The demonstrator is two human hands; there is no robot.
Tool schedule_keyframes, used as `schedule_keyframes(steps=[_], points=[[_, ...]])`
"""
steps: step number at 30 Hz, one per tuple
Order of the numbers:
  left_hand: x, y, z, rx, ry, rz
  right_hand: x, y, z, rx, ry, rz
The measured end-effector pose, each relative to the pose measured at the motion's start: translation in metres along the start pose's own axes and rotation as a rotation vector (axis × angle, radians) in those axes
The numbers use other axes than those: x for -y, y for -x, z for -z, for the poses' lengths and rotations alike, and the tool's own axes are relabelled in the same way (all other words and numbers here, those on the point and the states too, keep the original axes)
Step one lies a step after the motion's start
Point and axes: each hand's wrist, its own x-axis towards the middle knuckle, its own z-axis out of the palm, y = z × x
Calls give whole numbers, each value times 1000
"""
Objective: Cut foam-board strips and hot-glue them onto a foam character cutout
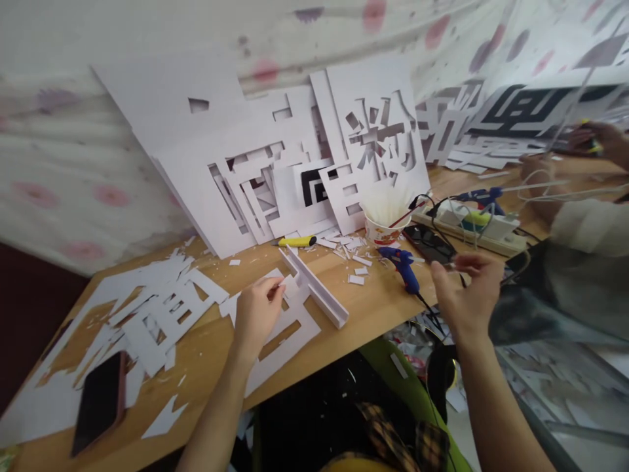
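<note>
Fingertips of the left hand are drawn together in a pinch over a cut white board; whether they grip a sliver cannot be told. The right hand, raised, has thumb and fingers nearly meeting; anything between them is too small to identify. At the left hand's three o'clock, a channel-shaped white strip lies along the board, so a careless nudge from that wrist could probably shift it or turn it askew.

At the right hand's ten o'clock rests a blue glue gun. Its black cable runs over the counter's near edge, and a snagged forearm might drag the gun down; if hot, its nozzle could burn fingers. A yellow cutter, at the left hand's one o'clock, risks a nick should someone reach blindly across.

Farther out, white scraps at the left hand's nine o'clock overlap, hiding one another's outlines. Towards two o'clock from the right hand, a co-worker's hand is blurred, its arm cut off by the frame.
</note>
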Motion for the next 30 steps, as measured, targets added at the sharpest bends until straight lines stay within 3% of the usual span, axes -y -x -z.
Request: schedule_keyframes(steps=[5,11,20,27,30], points=[[8,14,-42,-49,-81,-9,-34,-1,-11,221,-31,-13],[8,19,-63,-33,-120,4,-59,28,-15,365,20,-78],[3,27,-72,-54,-131,31,-75,27,-8,450,-35,-76],[7,20,-65,6,-116,-7,-76,34,-17,440,-1,52],[6,18,-64,24,-118,-14,-72,31,-24,470,-10,28]])
